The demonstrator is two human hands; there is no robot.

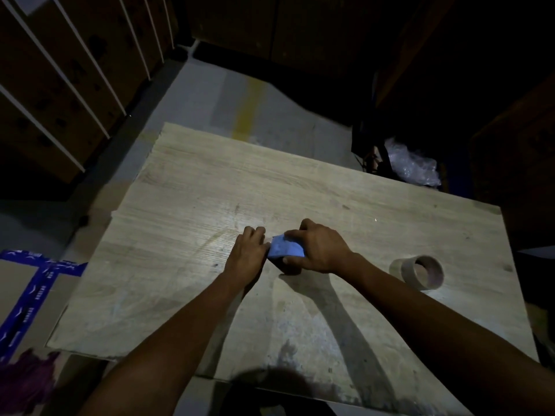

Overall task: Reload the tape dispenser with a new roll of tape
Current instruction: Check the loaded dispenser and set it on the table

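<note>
A blue tape dispenser point(284, 249) rests on the wooden table point(186, 199) near its middle. My right hand point(318, 250) wraps over the dispenser from the right, thumb underneath and fingers across its top. My left hand point(249, 253) presses against the dispenser's left end, fingers curled; whether it pinches anything there is hidden. A brown roll of tape point(419, 272) lies on its side on the table, apart from both hands, to the right.
Crumpled clear plastic point(411, 166) sits past the table's far right edge. Cardboard with blue printed tape point(33, 298) lies on the floor at left, a purple cloth point(27, 382) below it. Stacked cartons point(60, 85) stand at the far left. The surroundings are dark.
</note>
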